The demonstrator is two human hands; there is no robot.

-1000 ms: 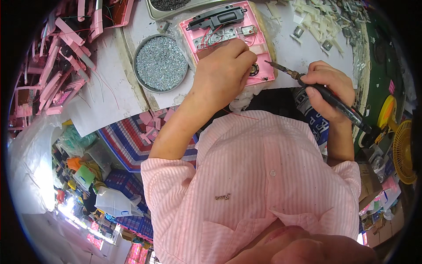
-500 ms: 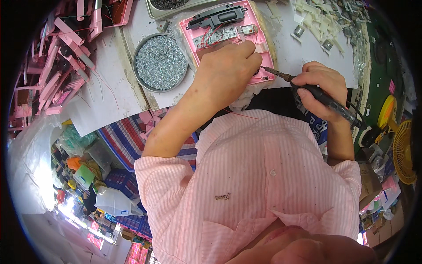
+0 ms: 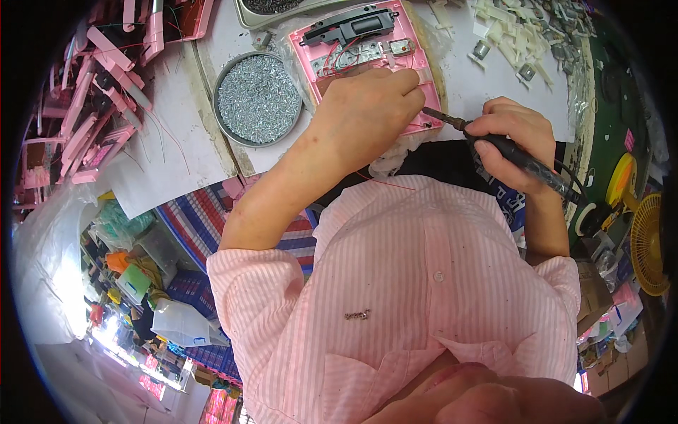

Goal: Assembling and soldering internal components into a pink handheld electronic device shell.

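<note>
A pink plastic housing [image 3: 418,63] lies at the far middle of the bench, with a dark grey part [image 3: 366,26], a metal plate, a small motor [image 3: 401,47] and thin red wires inside. Over its near side is my left hand [image 3: 371,106], fingers curled down; whatever its fingertips pinch is hidden behind the hand. My right hand [image 3: 519,138] is closed round the black handle of a soldering iron [image 3: 519,157]. The iron's tip points left and meets the edge of my left fingers' outline, over the housing's near right part.
Left of the housing stands a round tin [image 3: 259,100] full of small silvery screws. Pink housings [image 3: 106,99] with wires are heaped at the far left. White plastic parts [image 3: 505,32] lie at the far right. A yellow fan [image 3: 648,244] stands at the right.
My left hand has shifted slightly, its wrist and elbow a little to the left. The soldering iron's tip has moved a few pixels right.
</note>
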